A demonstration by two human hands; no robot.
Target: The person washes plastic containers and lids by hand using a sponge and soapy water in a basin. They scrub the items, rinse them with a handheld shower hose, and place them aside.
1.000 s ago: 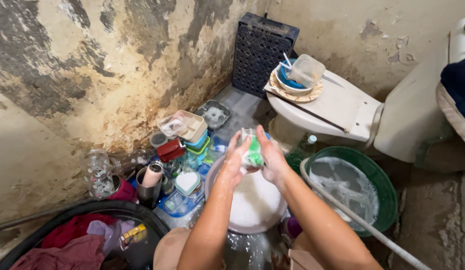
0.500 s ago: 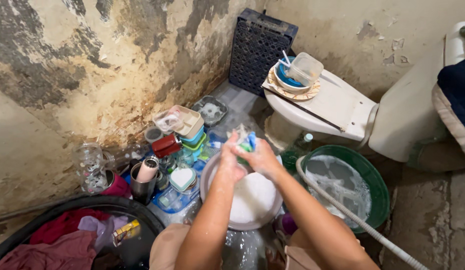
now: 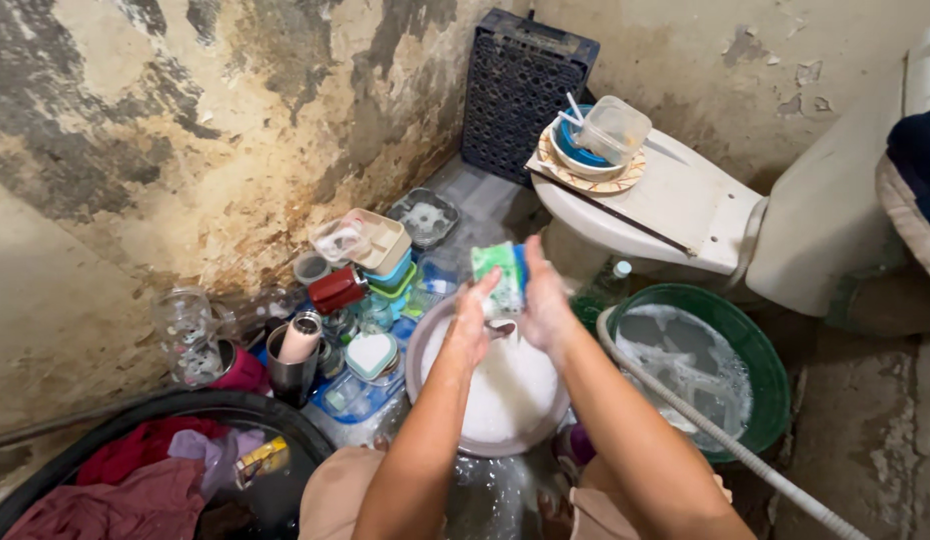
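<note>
Soapy hands meet above a round basin (image 3: 437, 395) full of white suds. The left hand (image 3: 473, 325) and right hand (image 3: 541, 305) press together around a green sponge (image 3: 499, 277), fingers closed on it from both sides, holding it upright over the foam. Half a second ago the sponge sat lower and mostly buried between the palms; now it is lifted higher and its green face shows clearly, which suggests the scrubbing or squeezing is between strokes rather than finished. Whether a small dish or lid lies against the sponge cannot be made out; the palms cover that spot. Left of the basin stands a crowd of plastic containers (image 3: 370, 250), a steel tumbler (image 3: 295, 355) and a glass jar (image 3: 188, 330) against a stained wall. To the right sit a green bucket (image 3: 775, 385) of soapy water with a hose (image 3: 705, 425) across it, and a toilet (image 3: 685, 205) with bowls stacked on its lid. A dark tub (image 3: 285, 425) of clothes is cut off at the lower left.
</note>
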